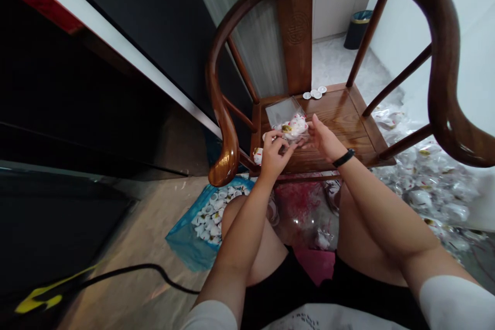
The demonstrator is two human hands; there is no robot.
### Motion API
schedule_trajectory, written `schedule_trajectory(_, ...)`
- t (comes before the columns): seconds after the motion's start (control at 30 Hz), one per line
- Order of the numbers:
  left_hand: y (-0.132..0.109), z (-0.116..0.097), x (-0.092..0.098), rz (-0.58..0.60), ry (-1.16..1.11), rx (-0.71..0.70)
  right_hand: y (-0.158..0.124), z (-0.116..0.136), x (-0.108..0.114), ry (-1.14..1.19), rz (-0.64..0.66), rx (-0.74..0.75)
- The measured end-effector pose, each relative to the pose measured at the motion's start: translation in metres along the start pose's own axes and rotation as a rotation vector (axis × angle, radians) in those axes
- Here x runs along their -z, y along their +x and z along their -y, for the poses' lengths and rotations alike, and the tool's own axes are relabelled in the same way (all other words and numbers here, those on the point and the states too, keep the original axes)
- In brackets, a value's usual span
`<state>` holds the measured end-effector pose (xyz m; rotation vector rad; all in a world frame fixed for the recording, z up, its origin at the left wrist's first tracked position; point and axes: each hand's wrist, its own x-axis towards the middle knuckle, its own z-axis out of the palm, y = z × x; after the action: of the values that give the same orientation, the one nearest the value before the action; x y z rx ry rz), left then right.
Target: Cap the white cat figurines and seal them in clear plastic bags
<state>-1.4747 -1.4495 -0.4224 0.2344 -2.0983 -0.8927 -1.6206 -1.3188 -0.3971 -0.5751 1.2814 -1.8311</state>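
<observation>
A white lucky cat figurine with red and gold marks lies in a clear plastic bag over the wooden chair seat. My left hand has its curled fingers on the near left edge of the bag. At the figurine's right side is my right hand, its thumb raised apart and its fingers stretched toward the bag, partly behind the plastic. Beside my left hand, at the seat's left edge, sits another small cat figurine. Several white round discs lie at the back of the seat.
A blue bag full of white figurines stands on the floor at left. Many plastic-wrapped figurines are heaped at right. The chair's curved armrail surrounds the seat. A black cable crosses the floor; a bin stands behind.
</observation>
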Motion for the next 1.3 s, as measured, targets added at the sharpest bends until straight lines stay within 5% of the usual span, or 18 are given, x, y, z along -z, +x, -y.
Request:
schedule_trajectory(0.1, -0.003, -0.001, -0.003, 0.229, 0.058, -0.132, 0.003, -0.004, 0.011, -0.073, 0.009, 0.013)
schedule_trajectory(0.23, -0.002, 0.003, -0.007, 0.442, 0.108, -0.155, 0.023, -0.004, 0.056, -0.517, -0.344, 0.220)
schedule_trajectory(0.47, 0.007, 0.035, -0.005, 0.349, 0.415, 0.043, 0.037, 0.018, 0.165, -1.195, -0.867, 0.006)
schedule_trajectory(0.57, 0.010, 0.043, -0.002, 0.315, 0.488, 0.144, 0.033, 0.022, 0.177, -1.271, -1.125, -0.016)
schedule_trajectory(0.63, 0.011, 0.045, -0.001, 0.316, 0.525, 0.199, 0.033, 0.023, 0.173, -1.303, -1.173, 0.081)
schedule_trajectory(0.73, 0.013, 0.045, -0.001, 0.353, 0.590, 0.260, 0.034, 0.023, 0.166, -1.325, -1.093, 0.127)
schedule_trajectory(0.93, 0.013, 0.039, -0.007, 0.489, 0.718, 0.283, 0.035, 0.020, 0.155, -1.300, -0.826, -0.071)
schedule_trajectory(1.1, 0.013, 0.044, -0.005, 0.450, 0.773, 0.409, 0.028, 0.019, 0.120, -1.357, -0.688, 0.066)
schedule_trajectory(1.3, 0.017, 0.049, 0.004, 0.395, 0.782, 0.482, 0.031, -0.004, 0.079, -1.344, -0.240, 0.123)
